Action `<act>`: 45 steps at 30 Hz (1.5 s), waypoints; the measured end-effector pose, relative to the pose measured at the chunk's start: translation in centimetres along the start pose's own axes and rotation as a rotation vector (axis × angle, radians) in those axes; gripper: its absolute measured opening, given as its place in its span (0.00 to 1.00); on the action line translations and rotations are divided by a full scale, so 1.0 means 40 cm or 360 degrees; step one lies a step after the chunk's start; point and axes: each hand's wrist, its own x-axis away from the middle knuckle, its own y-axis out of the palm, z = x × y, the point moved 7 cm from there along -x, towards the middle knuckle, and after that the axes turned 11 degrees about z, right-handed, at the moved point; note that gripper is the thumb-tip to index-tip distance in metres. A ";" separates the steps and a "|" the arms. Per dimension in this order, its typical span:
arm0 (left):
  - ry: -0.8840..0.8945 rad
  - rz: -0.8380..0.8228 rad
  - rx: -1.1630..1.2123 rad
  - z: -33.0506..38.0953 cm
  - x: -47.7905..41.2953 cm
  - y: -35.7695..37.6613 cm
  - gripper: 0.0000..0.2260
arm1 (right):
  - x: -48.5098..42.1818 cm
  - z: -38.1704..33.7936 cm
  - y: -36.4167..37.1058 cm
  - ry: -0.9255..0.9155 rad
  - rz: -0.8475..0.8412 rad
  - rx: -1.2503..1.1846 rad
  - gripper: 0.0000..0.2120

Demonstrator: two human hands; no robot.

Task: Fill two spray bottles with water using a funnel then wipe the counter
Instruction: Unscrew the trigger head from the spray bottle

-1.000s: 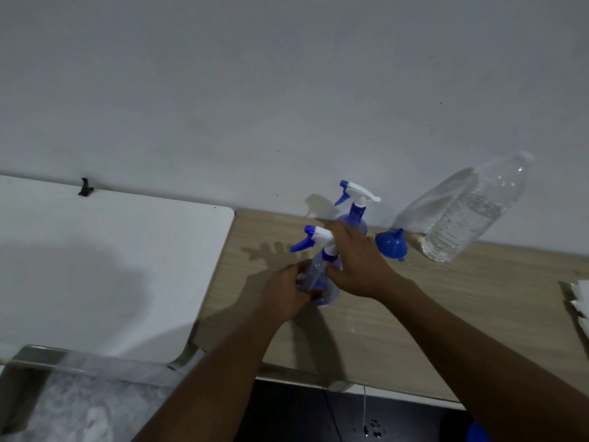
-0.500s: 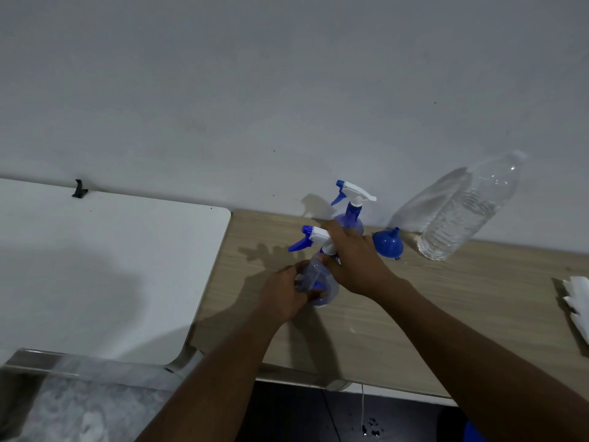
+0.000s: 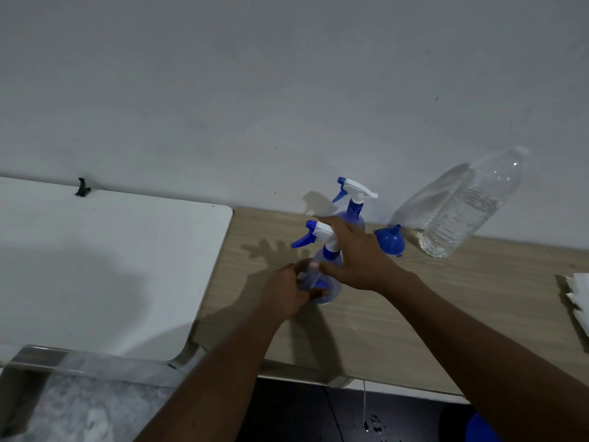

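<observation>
Two hands meet on the near translucent blue spray bottle (image 3: pixel 325 283), standing upright on the wooden counter (image 3: pixel 446 314). Left hand (image 3: pixel 285 291) is clamped around its body; right hand (image 3: pixel 357 256) is closed over the neck just under the white trigger head (image 3: pixel 320 232), likely to unscrew it about the vertical axis. Behind this bottle stands the second blue spray bottle (image 3: pixel 352 212), capped. Right of it lie the blue plastic funnel (image 3: pixel 390 241), inverted, and the clear plastic water bottle (image 3: pixel 468 212), partly full.
</observation>
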 end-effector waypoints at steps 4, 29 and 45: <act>-0.0052 -0.0074 0.0014 0.005 0.000 0.011 0.48 | 0.004 -0.005 0.003 0.0039 0.0085 -0.0029 0.23; 0.0125 -0.0005 0.0061 0.000 0.004 0.007 0.27 | -0.086 -0.046 -0.377 0.0599 0.0009 -0.1125 0.15; 0.0205 0.0043 0.0096 -0.012 0.015 0.008 0.36 | 0.019 0.122 -0.209 0.0933 0.0175 -0.0758 0.15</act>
